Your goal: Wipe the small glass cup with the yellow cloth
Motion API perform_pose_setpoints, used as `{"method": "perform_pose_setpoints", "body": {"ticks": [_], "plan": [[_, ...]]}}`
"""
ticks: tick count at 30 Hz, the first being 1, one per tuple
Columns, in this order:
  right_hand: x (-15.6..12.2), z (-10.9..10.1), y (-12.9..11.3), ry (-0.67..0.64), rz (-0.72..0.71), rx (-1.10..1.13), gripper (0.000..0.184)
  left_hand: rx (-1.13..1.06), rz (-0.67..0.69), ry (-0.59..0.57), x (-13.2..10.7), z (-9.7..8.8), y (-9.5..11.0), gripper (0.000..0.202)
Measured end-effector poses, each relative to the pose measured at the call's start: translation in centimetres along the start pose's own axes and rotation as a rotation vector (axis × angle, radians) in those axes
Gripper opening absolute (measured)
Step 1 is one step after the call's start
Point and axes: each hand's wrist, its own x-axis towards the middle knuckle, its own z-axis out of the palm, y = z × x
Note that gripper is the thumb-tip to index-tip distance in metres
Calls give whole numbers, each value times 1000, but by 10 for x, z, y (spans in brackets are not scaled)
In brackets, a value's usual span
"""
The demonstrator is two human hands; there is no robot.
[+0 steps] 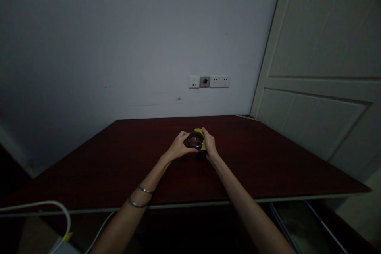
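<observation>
Above the middle of the dark red table point(133, 162), my left hand point(178, 145) curls its thumb and fingers around a small, round, clear glass bowl or cup point(195, 141). The glass is tilted so that its round opening faces me. On its other side, my right hand point(210, 143) grips a yellow sponge-like pad point(203, 145) against the glass. The pad is partly hidden behind the glass and my fingers, and its exact kind is unclear. Two silver bracelets point(141, 197) circle my left forearm.
A pale wall with sockets point(219, 82) rises behind the table. A white panelled door point(315, 111) borders the right side. At the lower left, a white cable point(64, 210) loops over the table's front edge.
</observation>
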Motion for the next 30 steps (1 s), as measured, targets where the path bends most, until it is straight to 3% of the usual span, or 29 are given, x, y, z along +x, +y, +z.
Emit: {"method": "perform_pose_setpoints", "body": {"ticks": [5,8,13,17,20,24,30], "plan": [[2,-2,-1,-114,149,-153,39,44,37,-193,-1,-13,1,63],[2,0,-3,-101,187,-145,36,52,33,-222,0,-14,0,64],[1,9,-8,-56,259,33,32,61,-5,-14,3,-11,-6,77],[2,18,-9,103,238,163,28,102,-36,172,4,-13,-11,60],[1,22,-7,188,183,223,29,82,45,156,3,-15,-12,47],[1,25,1,223,108,273,35,159,154,148,1,-9,-12,56],[0,28,11,125,21,266,37,195,66,267,1,7,-12,66]]}}
